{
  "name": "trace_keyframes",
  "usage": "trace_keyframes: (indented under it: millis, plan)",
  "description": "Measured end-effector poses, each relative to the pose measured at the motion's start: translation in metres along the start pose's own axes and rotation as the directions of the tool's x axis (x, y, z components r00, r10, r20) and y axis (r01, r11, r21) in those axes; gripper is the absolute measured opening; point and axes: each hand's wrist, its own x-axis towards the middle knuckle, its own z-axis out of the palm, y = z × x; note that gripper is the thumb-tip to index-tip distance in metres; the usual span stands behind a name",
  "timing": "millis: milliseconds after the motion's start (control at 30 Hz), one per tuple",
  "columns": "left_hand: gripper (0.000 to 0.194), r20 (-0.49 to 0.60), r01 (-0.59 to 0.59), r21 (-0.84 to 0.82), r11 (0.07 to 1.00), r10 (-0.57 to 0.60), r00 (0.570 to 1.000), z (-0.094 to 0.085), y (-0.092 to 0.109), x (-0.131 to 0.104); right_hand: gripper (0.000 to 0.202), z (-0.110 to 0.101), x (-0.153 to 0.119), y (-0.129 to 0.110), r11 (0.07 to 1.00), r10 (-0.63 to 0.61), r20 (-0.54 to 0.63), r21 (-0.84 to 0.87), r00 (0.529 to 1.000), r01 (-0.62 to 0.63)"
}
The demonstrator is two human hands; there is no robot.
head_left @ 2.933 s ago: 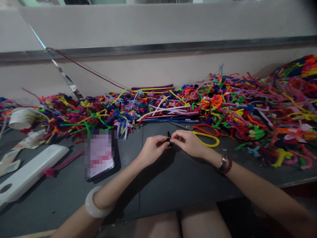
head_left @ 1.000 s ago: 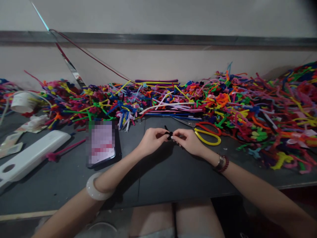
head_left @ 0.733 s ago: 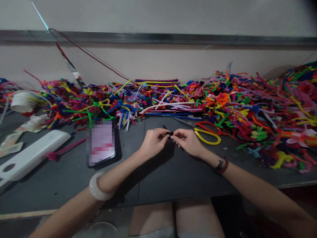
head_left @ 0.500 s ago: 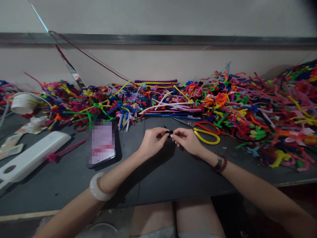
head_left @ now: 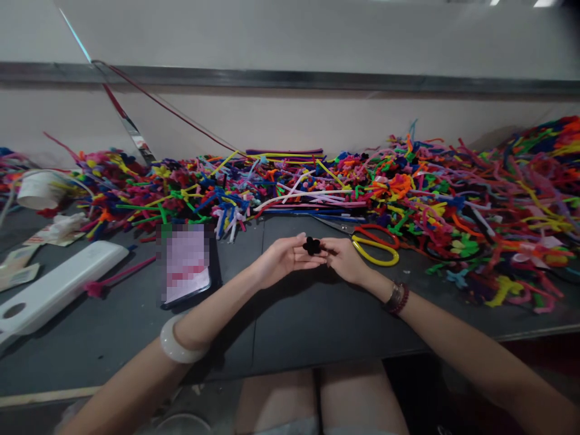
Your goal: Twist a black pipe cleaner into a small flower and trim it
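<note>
Two bare hands above the dark table [head_left: 317, 326]: left hand [head_left: 287, 258] open, palm up, fingers extended behind a black fuzzy flower [head_left: 311, 246]; right hand [head_left: 343, 258] curled at the flower's right edge, can't tell if pinching. Phone [head_left: 185, 263] lies left. Scissors [head_left: 381, 263] just past right hand. Beyond, a multicolored pipe-cleaner heap [head_left: 312, 187] by the wall [head_left: 290, 115].

open tabletop [head_left: 312, 326] on near side of hands [head_left: 281, 261] [head_left: 345, 258]; pipe-cleaner heap [head_left: 290, 178] blocks rear, scissors [head_left: 360, 240] right, phone [head_left: 186, 266] left.
</note>
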Motion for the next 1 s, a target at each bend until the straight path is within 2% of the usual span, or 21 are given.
trace_keyframes:
  millis: [67, 167, 333, 467, 567, 633, 700, 767, 800, 833, 900, 1000]
  plan:
    - [0.047, 0.079, 0.068, -0.038, 0.997, -0.065, 0.995, -0.002, 0.005, -0.002, 0.020, -0.001, 0.000, 0.001, 1.000, -0.011, -0.001, 0.004, 1.000, 0.011]
    - [0.058, 0.133, 0.122, -0.060, 0.991, -0.113, 0.985, -0.004, 0.008, -0.003, 0.022, -0.001, 0.000, 0.001, 1.000, -0.015, 0.012, 0.027, 1.000, 0.014]
    - [0.063, 0.194, 0.117, -0.086, 0.989, -0.099, 0.976, -0.003, 0.009, -0.006, 0.022, -0.002, -0.001, -0.003, 0.999, 0.019, 0.032, 0.044, 0.999, -0.020]
    - [0.062, 0.213, 0.126, -0.084, 0.988, -0.105, 0.971, -0.002, 0.009, -0.006, 0.019, 0.000, -0.002, -0.004, 0.998, 0.036, -0.013, 0.043, 0.999, -0.036]
    - [0.057, 0.132, 0.119, -0.016, 0.993, -0.116, 0.984, -0.009, 0.006, -0.001, 0.019, 0.001, -0.002, -0.001, 0.999, 0.018, -0.054, 0.032, 0.998, -0.016]
    - [0.050, -0.033, 0.056, 0.065, 0.996, -0.054, 0.998, -0.016, 0.004, 0.004, 0.019, 0.002, -0.002, 0.000, 0.998, 0.029, -0.062, 0.051, 0.998, -0.025]
    - [0.046, -0.229, -0.027, 0.179, 0.983, 0.068, 0.971, -0.021, 0.003, 0.008, 0.020, 0.002, -0.001, 0.000, 0.997, 0.054, -0.053, 0.067, 0.997, -0.050]
    - [0.035, -0.327, -0.091, 0.285, 0.954, 0.186, 0.927, -0.022, 0.003, 0.010, 0.021, 0.002, -0.001, 0.000, 0.997, 0.063, -0.039, 0.053, 0.997, -0.061]
    - [0.028, -0.326, -0.136, 0.320, 0.938, 0.244, 0.913, -0.022, 0.003, 0.009, 0.021, 0.002, -0.001, 0.000, 0.997, 0.061, -0.035, 0.042, 0.997, -0.060]
    - [0.031, -0.302, -0.186, 0.342, 0.921, 0.295, 0.907, -0.021, 0.003, 0.008, 0.022, 0.002, 0.000, 0.000, 0.998, 0.058, -0.035, 0.031, 0.998, -0.057]
    - [0.049, -0.248, -0.243, 0.363, 0.900, 0.344, 0.905, -0.020, 0.001, 0.006, 0.022, 0.001, 0.000, 0.001, 0.999, 0.051, -0.042, 0.014, 0.998, -0.050]
    - [0.030, -0.282, -0.152, 0.454, 0.878, 0.304, 0.910, -0.019, -0.002, 0.005, 0.022, 0.001, 0.000, 0.003, 0.999, 0.044, -0.048, 0.018, 0.998, -0.043]
